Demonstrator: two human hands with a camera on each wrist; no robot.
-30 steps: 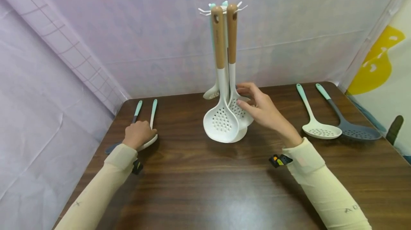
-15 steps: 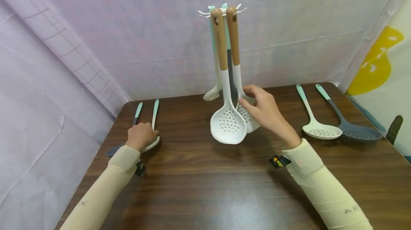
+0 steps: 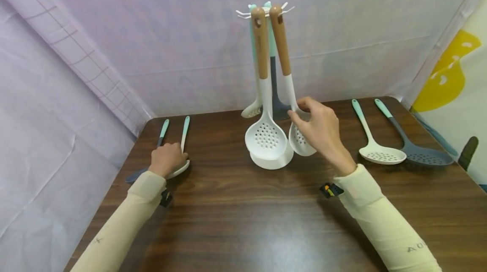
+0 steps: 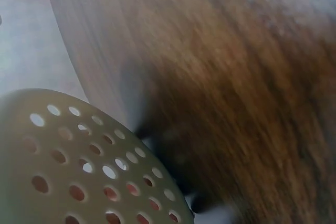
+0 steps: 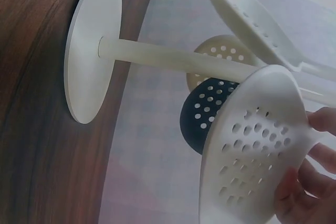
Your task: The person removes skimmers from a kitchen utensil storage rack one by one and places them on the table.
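In the head view, my right hand holds a white skimmer with a wooden handle near the base of its bowl. The right wrist view has its perforated bowl tilted, with fingertips at its edge. The handle's top hangs from a white utensil stand. Another wooden-handled white skimmer hangs beside it. At the left, my left hand grips a pale skimmer with a mint handle. Its holed bowl fills the lower left of the left wrist view, fingers showing through the holes.
Behind, a pale skimmer and a dark one hang on the stand. A dark-headed utensil lies beside my left hand. On the right lie a pale skimmer and a dark slotted turner. Cloth walls border the table.
My right hand has drawn its skimmer's bowl to the right, away from the other hanging one. The front skimmer swung right and back. My left hand has shifted slightly right.
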